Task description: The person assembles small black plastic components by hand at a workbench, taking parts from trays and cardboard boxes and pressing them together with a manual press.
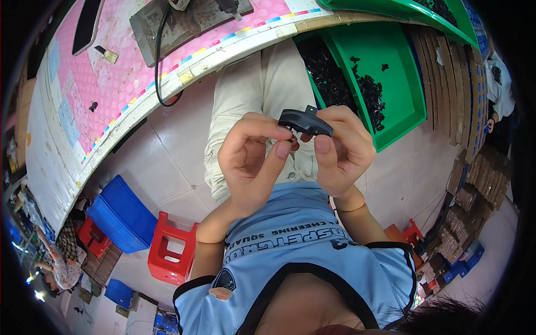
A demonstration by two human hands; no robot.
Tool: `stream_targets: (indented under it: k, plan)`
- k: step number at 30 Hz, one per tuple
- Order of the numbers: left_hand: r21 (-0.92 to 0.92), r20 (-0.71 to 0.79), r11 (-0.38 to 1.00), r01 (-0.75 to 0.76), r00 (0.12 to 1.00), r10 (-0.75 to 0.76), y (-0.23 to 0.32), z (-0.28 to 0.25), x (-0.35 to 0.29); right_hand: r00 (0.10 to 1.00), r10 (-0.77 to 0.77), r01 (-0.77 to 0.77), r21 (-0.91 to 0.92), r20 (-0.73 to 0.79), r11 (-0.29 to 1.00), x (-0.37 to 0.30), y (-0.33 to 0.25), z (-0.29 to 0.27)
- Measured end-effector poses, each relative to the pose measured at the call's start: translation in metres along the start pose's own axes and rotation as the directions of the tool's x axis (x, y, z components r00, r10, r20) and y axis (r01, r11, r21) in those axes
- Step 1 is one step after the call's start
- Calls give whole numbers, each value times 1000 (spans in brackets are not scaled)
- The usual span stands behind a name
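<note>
A curved black plastic part [306, 121] with a small square tab on top is held between both hands above my lap. My left hand [251, 159] is closed, its thumb and forefinger pinched at the part's left end. Whether a smaller piece sits between those fingertips cannot be made out. My right hand [347, 148] grips the right end of the part, thumb on the near side and fingers curled behind. The part's underside is mostly hidden by fingertips.
Ahead stands a pink-covered table [128, 78] with a metal plate [153, 28], a phone [86, 25] and a small bottle [106, 54]. Green trays [405, 84] of small black parts lie right. A red stool [172, 248] and blue crate [123, 215] stand left.
</note>
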State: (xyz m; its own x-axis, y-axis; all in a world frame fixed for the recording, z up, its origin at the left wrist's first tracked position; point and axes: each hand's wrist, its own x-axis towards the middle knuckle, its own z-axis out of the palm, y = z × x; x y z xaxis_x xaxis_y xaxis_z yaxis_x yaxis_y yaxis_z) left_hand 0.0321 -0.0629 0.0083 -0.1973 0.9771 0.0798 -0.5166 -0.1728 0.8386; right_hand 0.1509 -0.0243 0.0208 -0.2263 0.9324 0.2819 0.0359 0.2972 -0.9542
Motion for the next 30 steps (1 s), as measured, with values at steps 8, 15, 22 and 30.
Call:
stream_targets:
  k: [8,15,22,30]
  plan:
    - [2,18,998,-64,998,64,-1,-2,0,1000,8,-8,-2,-12,1000,0,0,0]
    - [23,10,999,-39,999,39,-3,-3,0,1000,13,-13,7,-14,1000,0,0,1]
    - [54,22,999,5,1000,-6,1,-4,1,1000,-2,1,-33,-16,999,0,1,0]
    - [8,-2,998,63,998,-63,8,-3,1,998,-65,67,-123,16,990,-1,-1,2]
